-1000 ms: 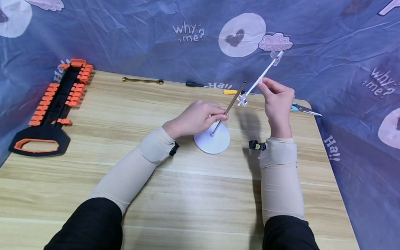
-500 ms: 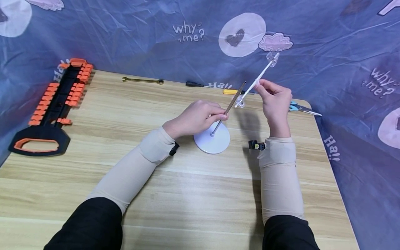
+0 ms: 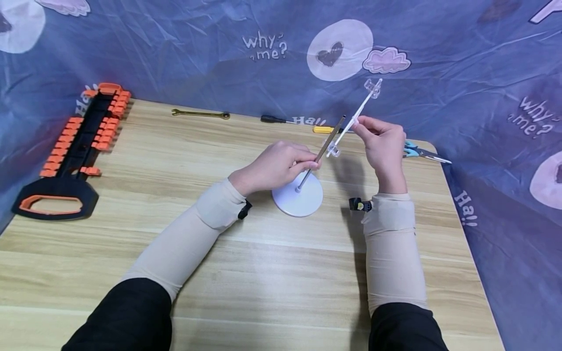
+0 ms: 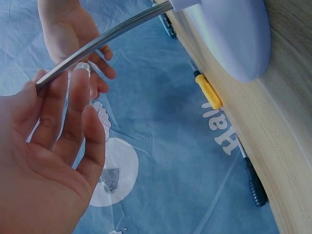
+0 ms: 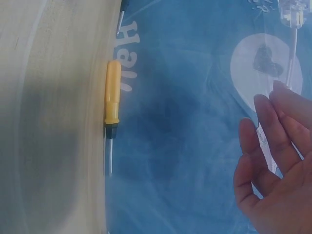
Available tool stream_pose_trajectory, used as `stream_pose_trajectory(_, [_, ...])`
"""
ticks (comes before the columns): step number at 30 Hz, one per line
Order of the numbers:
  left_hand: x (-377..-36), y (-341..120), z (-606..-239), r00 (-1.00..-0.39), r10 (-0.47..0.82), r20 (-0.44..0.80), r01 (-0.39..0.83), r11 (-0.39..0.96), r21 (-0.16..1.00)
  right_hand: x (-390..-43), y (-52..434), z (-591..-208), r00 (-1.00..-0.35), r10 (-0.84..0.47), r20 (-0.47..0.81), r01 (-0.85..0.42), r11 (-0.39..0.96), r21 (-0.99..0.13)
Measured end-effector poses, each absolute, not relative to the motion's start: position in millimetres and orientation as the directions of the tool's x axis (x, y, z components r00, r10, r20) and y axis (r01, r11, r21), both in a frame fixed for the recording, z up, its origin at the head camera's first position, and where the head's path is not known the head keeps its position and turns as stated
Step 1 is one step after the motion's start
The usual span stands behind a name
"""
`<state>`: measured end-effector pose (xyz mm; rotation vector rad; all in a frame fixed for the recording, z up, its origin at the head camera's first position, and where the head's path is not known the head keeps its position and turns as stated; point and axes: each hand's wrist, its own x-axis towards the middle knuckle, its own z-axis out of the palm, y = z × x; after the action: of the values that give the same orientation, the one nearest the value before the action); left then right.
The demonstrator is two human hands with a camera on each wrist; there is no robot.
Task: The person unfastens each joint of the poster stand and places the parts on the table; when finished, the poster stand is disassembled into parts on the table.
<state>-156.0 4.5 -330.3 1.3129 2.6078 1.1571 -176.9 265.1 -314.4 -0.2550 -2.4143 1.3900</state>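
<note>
A slim metal rod point(image 3: 330, 138) rises from a round white base point(image 3: 303, 204) on the table, leaning up and to the right. My left hand point(image 3: 281, 165) pinches this rod between thumb and fingers; in the left wrist view the rod point(image 4: 109, 35) looks slightly bent. My right hand point(image 3: 385, 148) holds a thin white bar point(image 3: 362, 107) near its middle, raised and slanting. Clear plastic clips sit at both ends, the upper clip point(image 3: 372, 88) and the lower clip point(image 3: 334, 150). That lower end is right beside the rod in the head view. Fingers cover the bar's middle.
A gold-coloured wrench point(image 3: 199, 113), a black-handled screwdriver point(image 3: 274, 119) and a yellow-handled screwdriver point(image 3: 323, 129) lie along the back edge. Blue-handled scissors point(image 3: 423, 153) are at the back right corner. A black and orange rack point(image 3: 85, 141) lies on the left. A printed blue cloth point(image 3: 197, 58) hangs behind.
My right hand has moved left and slightly down with the white bar, bringing its lower end close to the rod. The left hand, rod and base have stayed put.
</note>
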Motion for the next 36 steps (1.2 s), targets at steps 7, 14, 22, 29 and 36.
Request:
stream_pose_trajectory(7, [-156,4,-330,-0.643,0.698,0.314,0.701,0.373,0.607,-177,266,-317,-0.944,0.280,0.175,0.018,0.572,-0.820])
stream_pose_trajectory(14, [-157,5,-330,-0.645,0.699,0.308,0.701,0.381,0.603,-178,266,-320,-0.960,0.241,0.140,0.042,0.624,-0.781])
stream_pose_trajectory(22, [-157,5,-330,-0.644,0.701,0.307,0.704,0.385,0.597,-179,265,-323,-0.962,0.215,0.168,0.029,0.691,-0.723])
stream_pose_trajectory(29, [-157,5,-330,-0.642,0.701,0.311,0.706,0.384,0.595,-180,266,-325,-0.969,0.198,0.145,0.040,0.710,-0.703])
stream_pose_trajectory(36, [-156,4,-330,-0.645,0.700,0.307,0.701,0.380,0.604,-182,268,-330,-0.974,0.187,0.128,0.048,0.722,-0.690])
